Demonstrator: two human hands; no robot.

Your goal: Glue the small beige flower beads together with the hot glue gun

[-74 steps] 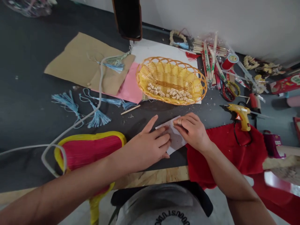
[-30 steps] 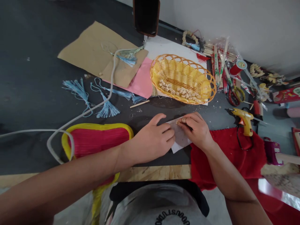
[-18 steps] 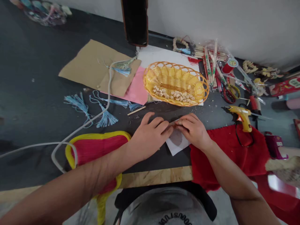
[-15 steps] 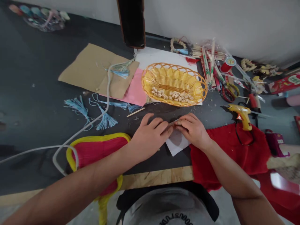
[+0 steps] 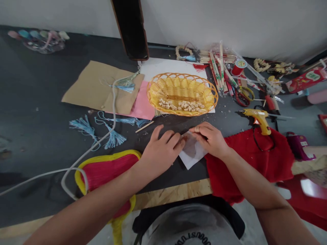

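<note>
A small white sheet (image 5: pixel 192 157) lies on the dark table near its front edge, a shadow across it. My left hand (image 5: pixel 163 151) is closed at the sheet's left side, thumb and forefinger pinched at its upper left edge. At the sheet's top edge, the fingers of my right hand (image 5: pixel 211 140) are pressed together on the paper. Whether anything small is also between the fingertips is too small to tell. Beyond my hands stands a yellow woven basket (image 5: pixel 182 86) with small beige pieces along its near side. A thin wooden stick (image 5: pixel 144 127) rests left of the basket.
A yellow glue gun (image 5: pixel 258 119) and red cloth (image 5: pixel 255 160) are to the right, with scissors (image 5: pixel 242 96) behind. Blue tassels (image 5: pixel 114 139), a grey cable (image 5: pixel 114 112) and a pink-and-yellow item (image 5: pixel 107 170) lie left. A phone (image 5: pixel 131 30) hangs at the back.
The camera view has shifted slightly. My fingertips have moved apart along the top of the sheet, and more of the sheet shows between my hands.
</note>
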